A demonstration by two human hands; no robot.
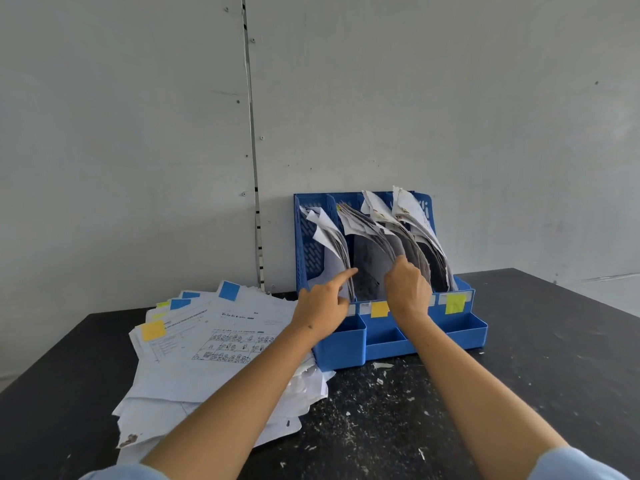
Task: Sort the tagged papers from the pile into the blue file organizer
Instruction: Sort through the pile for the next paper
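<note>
On the black surface [519,358] against a grey wall, the blue file organizer [460,329] is standing at two o'clock of the tagged pile [207,344], the right hand [408,289] pinching back second-slot sheets while the left hand [322,306], index finger extended, is parting them, best done gently to avoid creasing.

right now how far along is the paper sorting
Done: the four slots of the blue file organizer already hold papers. In hand: the left hand points a finger into the second slot while the right hand holds that slot's papers aside. Left: a spread pile of tagged papers lies on the table.
</note>
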